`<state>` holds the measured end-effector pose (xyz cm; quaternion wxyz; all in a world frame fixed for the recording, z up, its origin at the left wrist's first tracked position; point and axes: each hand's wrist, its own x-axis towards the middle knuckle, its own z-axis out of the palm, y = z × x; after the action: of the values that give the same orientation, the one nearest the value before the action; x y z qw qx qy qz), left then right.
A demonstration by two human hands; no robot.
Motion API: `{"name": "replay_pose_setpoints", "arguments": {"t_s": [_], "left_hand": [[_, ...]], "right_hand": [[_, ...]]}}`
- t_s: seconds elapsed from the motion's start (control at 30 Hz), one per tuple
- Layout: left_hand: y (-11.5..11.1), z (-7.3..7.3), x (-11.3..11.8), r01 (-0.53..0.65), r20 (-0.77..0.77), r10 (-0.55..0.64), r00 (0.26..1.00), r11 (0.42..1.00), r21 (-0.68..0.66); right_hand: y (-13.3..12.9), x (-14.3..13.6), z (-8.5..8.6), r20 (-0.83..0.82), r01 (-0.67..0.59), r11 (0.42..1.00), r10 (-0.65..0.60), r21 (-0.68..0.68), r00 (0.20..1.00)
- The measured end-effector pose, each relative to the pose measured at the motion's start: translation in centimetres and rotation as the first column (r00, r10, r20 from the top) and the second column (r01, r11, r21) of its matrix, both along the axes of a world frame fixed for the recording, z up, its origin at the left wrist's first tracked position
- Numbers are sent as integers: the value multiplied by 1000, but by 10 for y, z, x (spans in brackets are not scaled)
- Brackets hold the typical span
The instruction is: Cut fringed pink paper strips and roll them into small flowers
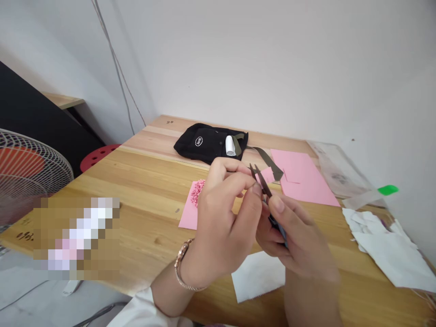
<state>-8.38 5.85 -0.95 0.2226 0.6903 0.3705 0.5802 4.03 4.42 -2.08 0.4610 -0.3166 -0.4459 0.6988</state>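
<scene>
Scissors (265, 185) with dark blades and a blue-black handle are gripped in my right hand (299, 231), the blades pointing up and slightly apart. My left hand (226, 218) is closed in a pinch, thumb and fingertips right beside the blades. What it pinches is hidden or too small to make out. Just beyond the blades shows a small pink paper piece (267, 174) with cut edges; whether it is held or lying there I cannot tell. Partly behind my left hand, a cluster of pink curled bits (196, 192) lies on a pink paper (187, 218).
A black bag (204, 143) with a strap lies at the back of the wooden table (143, 190). Pink sheets (306, 181) and a clear plastic sleeve (335, 165) are at right, near white papers (388, 254). A white sheet (259, 274) lies below my hands. A fan (34, 159) stands left.
</scene>
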Motion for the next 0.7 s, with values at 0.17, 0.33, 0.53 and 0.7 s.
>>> {"name": "replay_pose_setpoints", "arguments": {"t_s": [0.17, 0.33, 0.53, 0.7], "left_hand": [[1, 0, 0, 4, 17, -3, 1000, 1000, -19], [3, 1, 0, 13, 43, -12, 999, 1000, -25], [2, 0, 1, 8, 45, -6, 999, 999, -34], [2, 0, 0, 16, 42, -15, 999, 999, -36]], "right_hand": [[-2, 0, 0, 12, 17, 1000, -17, 4, 1000], [-2, -1, 0, 29, 27, 1000, -27, 1, 999], [-1, -2, 0, 26, 35, 999, -35, -3, 999], [-1, -2, -1, 22, 32, 999, -32, 4, 999]]}}
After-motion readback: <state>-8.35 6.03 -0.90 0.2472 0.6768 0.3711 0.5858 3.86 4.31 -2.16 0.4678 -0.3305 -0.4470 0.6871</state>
